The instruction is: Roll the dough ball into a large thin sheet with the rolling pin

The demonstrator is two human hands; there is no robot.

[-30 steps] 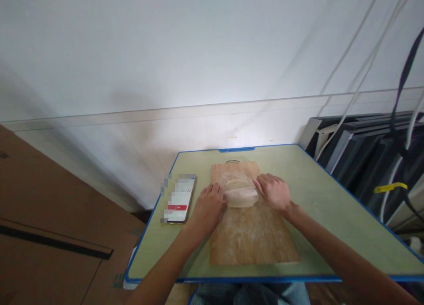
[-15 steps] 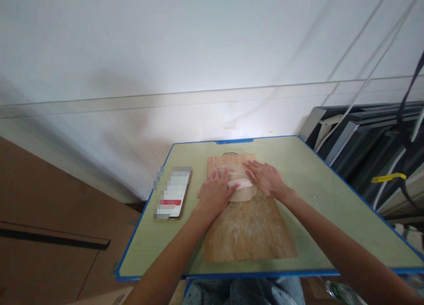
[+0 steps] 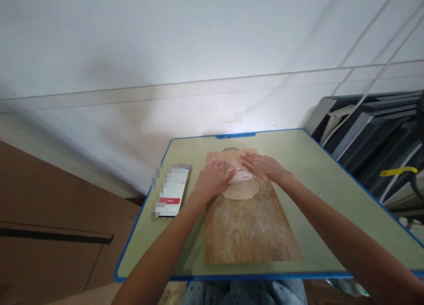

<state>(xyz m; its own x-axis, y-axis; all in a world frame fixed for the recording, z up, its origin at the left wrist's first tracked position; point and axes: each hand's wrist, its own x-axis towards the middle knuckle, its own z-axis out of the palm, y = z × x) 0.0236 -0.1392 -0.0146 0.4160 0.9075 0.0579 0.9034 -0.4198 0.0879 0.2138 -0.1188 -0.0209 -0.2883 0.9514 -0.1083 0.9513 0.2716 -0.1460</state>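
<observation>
A flat, rounded sheet of dough (image 3: 241,191) lies on the wooden cutting board (image 3: 251,234). Across its far part runs a pale, floury cylinder like a rolling pin (image 3: 241,176); both its ends are hidden under my hands. My left hand (image 3: 213,177) rests palm down over the left end, fingers stretched forward and thumb pointing inward along the cylinder. Over the right end, my right hand (image 3: 263,165) lies flat, its fingers extended and slanting to the left. Neither hand's fingers wrap round the cylinder. White flour dusts the board.
A phone (image 3: 172,192) with a lit screen lies left of the board on the green, blue-edged table (image 3: 318,225). Behind stands a white wall (image 3: 198,110). Dark flat panels (image 3: 374,132) and cables lean at the right; a brown box (image 3: 49,199) stands at the left.
Both hands and the pale cylinder have moved slightly away from me over the dough, so more of the dough's near part shows. The camera view has shifted a little.
</observation>
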